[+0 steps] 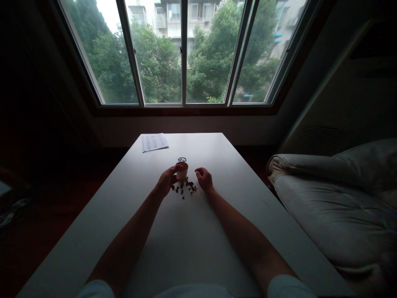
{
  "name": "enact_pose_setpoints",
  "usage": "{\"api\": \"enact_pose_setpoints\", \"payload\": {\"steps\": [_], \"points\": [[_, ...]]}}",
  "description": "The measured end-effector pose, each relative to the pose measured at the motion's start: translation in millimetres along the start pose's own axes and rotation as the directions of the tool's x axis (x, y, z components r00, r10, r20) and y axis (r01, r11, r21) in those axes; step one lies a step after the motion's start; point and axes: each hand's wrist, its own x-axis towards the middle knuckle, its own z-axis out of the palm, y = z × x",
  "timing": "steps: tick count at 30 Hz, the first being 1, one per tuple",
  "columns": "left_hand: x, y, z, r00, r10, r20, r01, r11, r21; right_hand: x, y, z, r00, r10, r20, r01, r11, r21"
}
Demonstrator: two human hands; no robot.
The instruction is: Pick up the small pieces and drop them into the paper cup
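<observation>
My left hand (pixel 168 180) is wrapped round the left side of a small paper cup (pixel 182 171), which stands upright with its mouth up. Just right of the cup is my right hand (pixel 204 179), its fingers curled in; whether anything sits between them is hidden. Small dark pieces (pixel 182 190), some with a yellowish tint, lie scattered on the table on the near side of the cup, between my hands. Right behind the cup is a small round clear item (pixel 182 159) with a dark rim, perhaps a lid.
The white table (pixel 192 240) stretches from me towards the window (pixel 182 54). Printed paper sheets (pixel 155 142) lie at its far left corner. A padded couch or mattress (pixel 328 207) with a light cover stands along the right side.
</observation>
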Motion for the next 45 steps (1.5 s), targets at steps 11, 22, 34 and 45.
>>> {"api": "enact_pose_setpoints", "payload": {"steps": [11,22,34,45], "points": [[0,4,5.8,0.992,0.102,-0.076,-0.09,0.984,0.156,-1,-2,-1,0.998,0.029,0.046,-0.03,0.999,0.013],[1,-22,-16.2,0.936,0.35,0.022,-0.255,0.636,0.728,-6,-5,6,0.948,-0.125,0.293,0.169,0.977,-0.132],[-11,-45,-12.2,0.893,0.287,0.348,-0.341,-0.075,0.937,-15,-20,4,0.89,-0.132,0.437,0.281,0.913,-0.296],[-13,-43,-11.8,0.905,0.23,0.358,-0.346,-0.094,0.934,-16,-21,2,0.904,-0.089,0.418,0.261,0.89,-0.375]]}}
